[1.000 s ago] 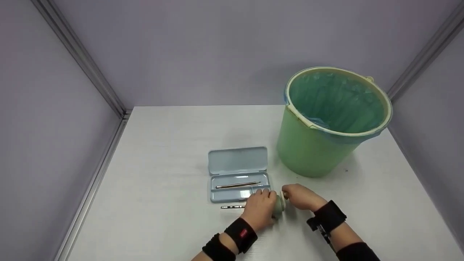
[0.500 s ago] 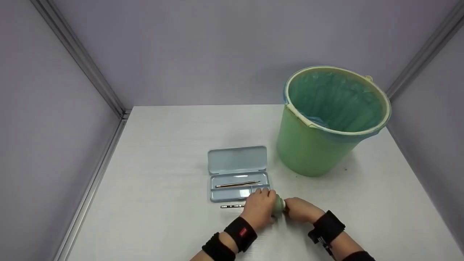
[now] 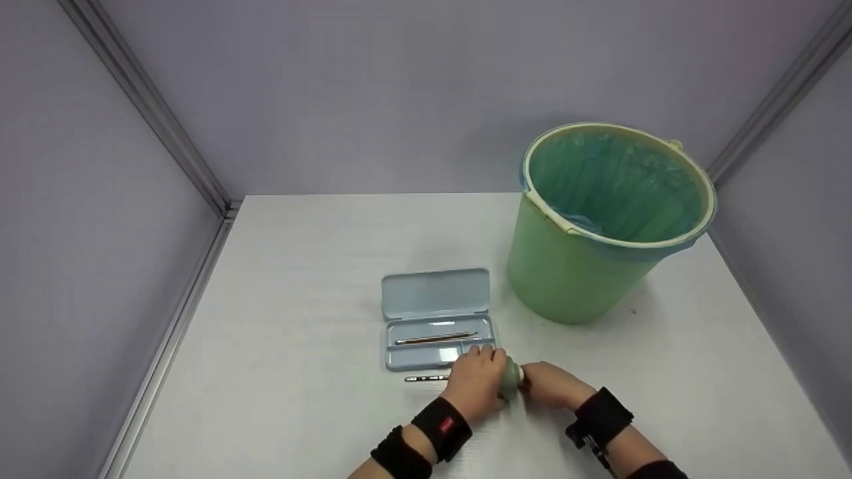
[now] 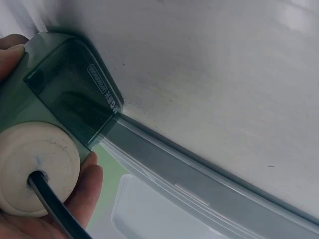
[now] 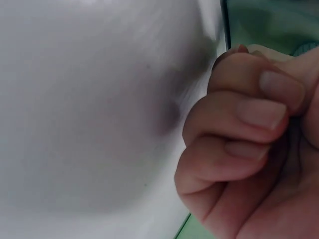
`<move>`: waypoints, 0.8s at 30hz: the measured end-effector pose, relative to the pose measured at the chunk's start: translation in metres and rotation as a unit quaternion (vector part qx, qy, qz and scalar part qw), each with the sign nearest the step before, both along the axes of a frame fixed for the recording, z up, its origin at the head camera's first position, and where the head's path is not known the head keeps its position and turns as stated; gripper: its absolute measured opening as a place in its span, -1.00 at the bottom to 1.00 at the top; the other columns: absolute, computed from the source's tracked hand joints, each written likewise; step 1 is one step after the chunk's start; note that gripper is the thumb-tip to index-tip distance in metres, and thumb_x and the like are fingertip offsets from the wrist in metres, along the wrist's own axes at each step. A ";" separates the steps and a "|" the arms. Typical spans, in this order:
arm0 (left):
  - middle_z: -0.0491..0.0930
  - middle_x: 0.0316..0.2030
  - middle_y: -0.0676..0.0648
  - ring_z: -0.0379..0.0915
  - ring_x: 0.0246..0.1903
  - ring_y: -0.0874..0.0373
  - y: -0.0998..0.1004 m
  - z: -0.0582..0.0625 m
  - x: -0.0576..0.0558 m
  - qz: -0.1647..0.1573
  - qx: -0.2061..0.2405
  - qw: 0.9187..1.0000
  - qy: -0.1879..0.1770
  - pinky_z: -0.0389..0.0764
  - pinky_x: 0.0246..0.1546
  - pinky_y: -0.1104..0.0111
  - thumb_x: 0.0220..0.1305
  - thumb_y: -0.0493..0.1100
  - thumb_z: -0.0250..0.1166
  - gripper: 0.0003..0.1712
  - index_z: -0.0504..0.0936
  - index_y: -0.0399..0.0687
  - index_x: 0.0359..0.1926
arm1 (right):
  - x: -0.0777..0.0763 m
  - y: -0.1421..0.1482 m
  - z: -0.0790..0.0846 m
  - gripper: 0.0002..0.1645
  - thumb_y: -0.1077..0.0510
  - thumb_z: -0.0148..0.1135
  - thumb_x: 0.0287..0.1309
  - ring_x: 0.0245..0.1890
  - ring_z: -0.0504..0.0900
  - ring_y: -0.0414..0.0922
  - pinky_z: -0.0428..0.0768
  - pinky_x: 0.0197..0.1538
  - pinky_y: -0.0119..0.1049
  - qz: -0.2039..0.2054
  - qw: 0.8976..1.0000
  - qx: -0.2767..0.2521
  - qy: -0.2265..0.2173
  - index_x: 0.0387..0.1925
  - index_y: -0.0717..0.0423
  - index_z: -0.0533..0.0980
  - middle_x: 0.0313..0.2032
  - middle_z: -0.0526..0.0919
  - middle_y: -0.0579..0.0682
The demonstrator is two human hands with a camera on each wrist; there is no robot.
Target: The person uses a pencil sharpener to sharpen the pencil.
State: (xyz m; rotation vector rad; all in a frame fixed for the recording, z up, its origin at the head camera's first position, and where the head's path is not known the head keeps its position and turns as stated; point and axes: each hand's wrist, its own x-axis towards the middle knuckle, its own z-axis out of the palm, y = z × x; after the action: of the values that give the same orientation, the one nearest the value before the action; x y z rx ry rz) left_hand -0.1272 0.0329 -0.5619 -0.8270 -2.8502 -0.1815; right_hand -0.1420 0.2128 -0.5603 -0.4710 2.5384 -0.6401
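Observation:
My left hand (image 3: 475,378) grips a green pencil sharpener (image 3: 510,374) on the white table. In the left wrist view the sharpener shows a see-through dark green drawer (image 4: 75,92) and a round cream front (image 4: 37,172). A dark pencil (image 4: 56,206) sticks into the hole of that front. In the head view the pencil's outer end points left, past my left hand. On the sharpener's right side, my right hand (image 3: 554,385) has its fingers curled round the crank handle, which they mostly hide. Those curled fingers (image 5: 234,114) fill the right of the right wrist view.
A light blue pencil case (image 3: 419,360) lies with its lid raised just beyond my left hand, a pencil (image 3: 436,338) inside. Behind to the right stands a tall green bin (image 3: 566,279) with a bag liner. Walls enclose the table at the back and sides.
My right hand has moved down and slightly closer to me with the crank handle, then stays nearly still over the last half second. My left hand and the sharpener stay in place.

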 end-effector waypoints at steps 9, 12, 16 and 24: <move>0.61 -0.26 0.01 0.53 -0.30 0.12 0.000 0.000 -0.001 -0.003 -0.004 1.000 -0.004 0.58 -0.34 0.33 -0.30 0.27 0.62 -0.20 0.51 -0.04 -0.10 | -0.023 -0.002 0.017 -0.78 0.37 0.01 0.21 -0.48 0.31 -0.14 0.30 -0.34 -0.27 -0.013 0.999 0.003 0.049 -0.53 0.10 0.35 -0.55 0.32 -0.10; 0.61 -0.27 0.01 0.52 -0.31 0.12 0.001 0.000 -0.002 -0.005 -0.006 1.000 -0.002 0.57 -0.36 0.33 -0.30 0.27 0.62 -0.21 0.52 -0.04 -0.11 | -0.022 -0.002 0.032 -0.77 0.37 -0.03 0.27 -0.48 0.32 -0.13 0.32 -0.35 -0.25 -0.013 0.998 0.006 0.068 -0.51 0.11 0.35 -0.55 0.34 -0.08; 0.60 -0.28 0.01 0.53 -0.33 0.12 0.001 0.000 -0.002 -0.006 -0.010 1.000 0.003 0.57 -0.38 0.34 -0.27 0.27 0.61 -0.23 0.52 -0.04 -0.11 | -0.010 0.000 0.051 -0.79 0.34 -0.02 0.34 -0.49 0.37 -0.16 0.38 -0.37 -0.26 0.003 0.996 0.018 0.086 -0.43 0.10 0.42 -0.52 0.49 -0.04; 0.59 -0.31 0.02 0.51 -0.36 0.15 0.000 -0.004 -0.002 -0.009 0.001 1.000 0.029 0.57 -0.40 0.36 -0.25 0.24 0.59 -0.28 0.52 -0.02 -0.13 | 0.023 0.005 0.059 -0.77 0.32 0.03 0.31 -0.57 0.28 -0.22 0.29 -0.45 -0.34 0.039 0.995 0.030 0.083 -0.46 0.03 0.37 -0.58 0.40 -0.16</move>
State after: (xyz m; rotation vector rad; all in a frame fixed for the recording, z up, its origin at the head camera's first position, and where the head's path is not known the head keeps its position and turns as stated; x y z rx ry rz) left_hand -0.1294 0.0333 -0.5663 -0.8428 -2.7900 -0.1609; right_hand -0.1185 0.2175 -0.5014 -0.6227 2.6705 -0.5121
